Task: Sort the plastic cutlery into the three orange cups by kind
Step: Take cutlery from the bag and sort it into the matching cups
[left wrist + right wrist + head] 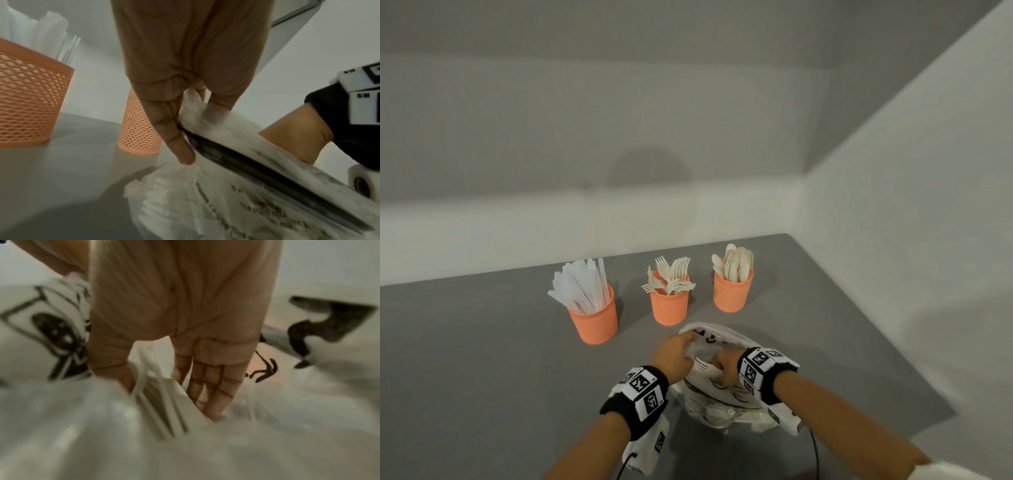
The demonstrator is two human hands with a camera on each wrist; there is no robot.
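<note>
Three orange mesh cups stand in a row: the left cup point(594, 318) holds white knives, the middle cup point(669, 306) forks, the right cup point(732, 294) spoons. In front of them lies a white printed plastic bag point(722, 404). My left hand point(674, 356) pinches the bag's rim point(193, 116) and holds its mouth up. My right hand point(726, 370) is inside the bag, where thumb and fingers grip a small bunch of white cutlery point(158, 402). Fork tines point(702, 364) stick out beside that hand. The bag hides whatever else is in it.
The grey table point(482, 342) meets white walls at the back and on the right. Bare tabletop spreads left of the cups and in front of the knife cup point(30, 105). The fork cup point(137, 133) stands just beyond my left fingers.
</note>
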